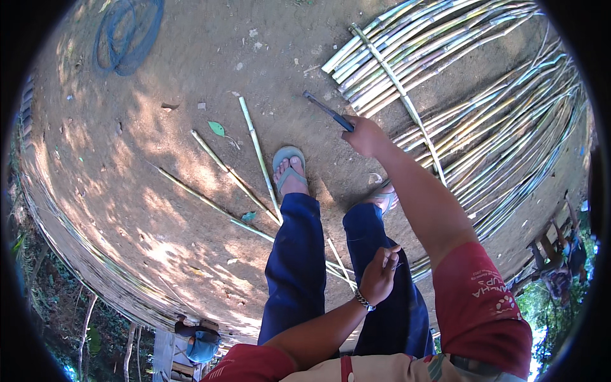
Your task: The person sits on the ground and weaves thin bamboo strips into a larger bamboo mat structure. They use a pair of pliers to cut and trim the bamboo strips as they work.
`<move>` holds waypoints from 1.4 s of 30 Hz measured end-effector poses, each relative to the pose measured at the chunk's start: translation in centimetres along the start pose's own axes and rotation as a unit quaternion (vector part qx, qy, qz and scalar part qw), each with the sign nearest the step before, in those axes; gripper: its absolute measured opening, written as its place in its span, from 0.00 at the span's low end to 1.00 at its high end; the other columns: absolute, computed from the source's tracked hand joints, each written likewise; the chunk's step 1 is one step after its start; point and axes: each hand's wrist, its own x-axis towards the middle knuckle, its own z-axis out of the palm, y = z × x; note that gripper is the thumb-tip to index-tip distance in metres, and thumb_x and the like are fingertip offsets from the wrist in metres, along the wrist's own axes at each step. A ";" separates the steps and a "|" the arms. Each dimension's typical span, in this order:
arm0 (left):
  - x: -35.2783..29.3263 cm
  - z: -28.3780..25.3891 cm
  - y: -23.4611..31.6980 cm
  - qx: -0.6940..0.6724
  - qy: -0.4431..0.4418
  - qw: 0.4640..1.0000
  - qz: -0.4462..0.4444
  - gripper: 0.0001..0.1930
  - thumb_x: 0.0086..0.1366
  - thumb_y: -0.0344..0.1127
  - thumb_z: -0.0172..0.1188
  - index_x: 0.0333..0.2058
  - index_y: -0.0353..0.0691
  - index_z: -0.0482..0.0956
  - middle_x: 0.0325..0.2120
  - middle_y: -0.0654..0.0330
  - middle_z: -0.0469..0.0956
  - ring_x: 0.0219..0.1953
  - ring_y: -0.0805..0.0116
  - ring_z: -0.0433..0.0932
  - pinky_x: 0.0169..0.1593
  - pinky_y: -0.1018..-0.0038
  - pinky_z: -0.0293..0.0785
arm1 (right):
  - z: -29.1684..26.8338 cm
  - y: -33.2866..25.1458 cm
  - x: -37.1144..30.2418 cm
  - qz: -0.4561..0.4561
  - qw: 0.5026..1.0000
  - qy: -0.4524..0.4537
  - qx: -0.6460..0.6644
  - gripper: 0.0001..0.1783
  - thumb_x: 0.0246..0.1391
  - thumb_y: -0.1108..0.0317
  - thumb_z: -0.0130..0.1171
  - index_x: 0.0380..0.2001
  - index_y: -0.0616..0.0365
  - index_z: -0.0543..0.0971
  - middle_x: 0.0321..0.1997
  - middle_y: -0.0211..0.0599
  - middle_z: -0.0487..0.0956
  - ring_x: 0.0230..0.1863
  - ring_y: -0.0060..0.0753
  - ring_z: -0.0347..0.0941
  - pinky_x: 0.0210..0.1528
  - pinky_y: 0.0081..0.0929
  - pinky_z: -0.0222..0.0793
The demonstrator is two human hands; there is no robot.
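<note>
Right of centre in the frame, the right hand (364, 136) grips a knife (328, 110) by its dark handle, the narrow metal blade pointing up and left over bare ground (273, 83). Lower down, before the dark blue trousers (294, 245), the left hand (379, 280) has its fingers curled in; I cannot tell whether they pinch anything. What worries me is the feet (294, 183): thin flip-flops (287, 150) leave the toes bare, so a loose grip or a low swing could bring the edge onto skin. The loose poles (256, 146) left of centre look round and smooth, and could roll if stepped on. Toward the upper right lies a row of stouter jointed poles (407, 48), pale near their ends, with a single crosspiece (382, 62) laid across; a knock might shift it. Below them, thin, whippy canes (503, 137) fan out. At upper left rests a loose blue coil (130, 63), mesh-like.
</note>
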 end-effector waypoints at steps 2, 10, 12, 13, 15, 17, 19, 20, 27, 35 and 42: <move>0.1 0.1 -0.1 0.006 0.004 1.000 0.008 0.22 0.78 0.52 0.44 0.40 0.34 0.67 0.51 0.43 0.80 0.44 0.61 0.84 0.49 0.69 0.79 | 1.0 0.8 -2.1 0.018 0.997 0.042 0.056 0.30 0.56 0.53 0.60 0.60 0.52 0.75 0.44 0.54 0.82 0.49 0.56 0.80 0.52 0.44 0.73; -1.0 -4.4 1.8 0.044 0.003 0.994 0.102 0.21 0.79 0.50 0.41 0.38 0.35 0.68 0.47 0.46 0.82 0.46 0.61 0.82 0.54 0.67 0.77 | 6.2 11.5 -15.2 0.205 0.972 0.048 0.104 0.33 0.56 0.44 0.59 0.60 0.50 0.76 0.47 0.55 0.83 0.51 0.58 0.79 0.56 0.44 0.73; -1.8 -6.4 4.4 0.024 0.030 0.987 0.159 0.22 0.79 0.49 0.42 0.40 0.34 0.72 0.44 0.52 0.84 0.43 0.67 0.81 0.51 0.71 0.76 | 6.4 13.5 -20.0 0.245 0.965 0.035 0.089 0.33 0.55 0.43 0.60 0.58 0.52 0.77 0.47 0.55 0.83 0.51 0.58 0.79 0.56 0.44 0.73; -2.4 -7.7 6.6 0.035 0.027 0.983 0.179 0.21 0.79 0.48 0.42 0.39 0.34 0.72 0.44 0.52 0.84 0.42 0.68 0.81 0.50 0.72 0.75 | 7.0 15.1 -22.5 0.254 0.963 0.051 0.075 0.33 0.55 0.43 0.61 0.56 0.54 0.78 0.47 0.55 0.83 0.51 0.58 0.79 0.55 0.44 0.73; -3.6 -10.8 12.0 0.185 0.058 0.952 0.236 0.21 0.80 0.47 0.42 0.37 0.34 0.73 0.41 0.53 0.85 0.39 0.69 0.81 0.46 0.73 0.74 | 7.2 16.9 -27.5 0.319 0.942 0.031 0.097 0.32 0.55 0.43 0.62 0.52 0.57 0.79 0.48 0.55 0.82 0.52 0.57 0.79 0.56 0.44 0.73; -5.4 -12.4 19.3 0.252 0.071 0.925 0.277 0.22 0.80 0.47 0.41 0.37 0.34 0.73 0.36 0.54 0.86 0.37 0.69 0.81 0.43 0.72 0.74 | 8.6 18.6 -33.2 0.355 0.927 0.048 0.114 0.31 0.55 0.44 0.63 0.51 0.59 0.79 0.48 0.55 0.82 0.53 0.57 0.78 0.56 0.44 0.73; -6.7 -15.3 24.4 0.304 0.067 0.917 0.248 0.23 0.80 0.49 0.41 0.36 0.35 0.74 0.32 0.55 0.85 0.36 0.69 0.81 0.42 0.72 0.74 | 9.2 17.6 -38.9 0.396 0.901 0.080 0.160 0.31 0.56 0.46 0.63 0.51 0.61 0.79 0.49 0.56 0.82 0.53 0.58 0.78 0.56 0.45 0.73; -7.0 -16.5 26.6 0.348 0.062 0.905 0.234 0.22 0.79 0.47 0.42 0.36 0.35 0.75 0.28 0.53 0.83 0.35 0.61 0.82 0.42 0.67 0.75 | 10.4 18.1 -41.8 0.408 0.889 0.083 0.189 0.31 0.56 0.46 0.63 0.52 0.61 0.78 0.49 0.57 0.82 0.53 0.58 0.78 0.56 0.45 0.72; -10.7 -21.0 34.9 0.750 0.010 0.585 0.309 0.24 0.75 0.47 0.49 0.27 0.32 0.79 0.30 0.46 0.75 0.35 0.47 0.77 0.39 0.53 0.71 | 19.0 12.9 -54.7 0.437 0.837 0.081 0.321 0.32 0.57 0.47 0.62 0.53 0.63 0.77 0.51 0.59 0.81 0.56 0.60 0.77 0.58 0.46 0.72; -15.0 -17.0 37.6 0.478 -0.123 0.867 -0.066 0.20 0.75 0.52 0.52 0.34 0.41 0.78 0.20 0.67 0.71 0.17 0.76 0.62 0.21 0.77 0.63 | 24.0 4.0 -59.2 0.416 0.778 0.235 0.409 0.33 0.59 0.49 0.58 0.59 0.64 0.74 0.52 0.62 0.80 0.56 0.61 0.76 0.57 0.46 0.71; -18.2 -4.4 35.7 0.303 -0.126 0.943 -0.057 0.23 0.78 0.52 0.44 0.50 0.37 0.77 0.27 0.67 0.73 0.20 0.83 0.60 0.21 0.83 0.56 | 12.7 -1.5 -60.4 0.238 0.774 0.374 0.451 0.35 0.63 0.46 0.55 0.61 0.64 0.70 0.47 0.59 0.80 0.51 0.56 0.78 0.55 0.42 0.71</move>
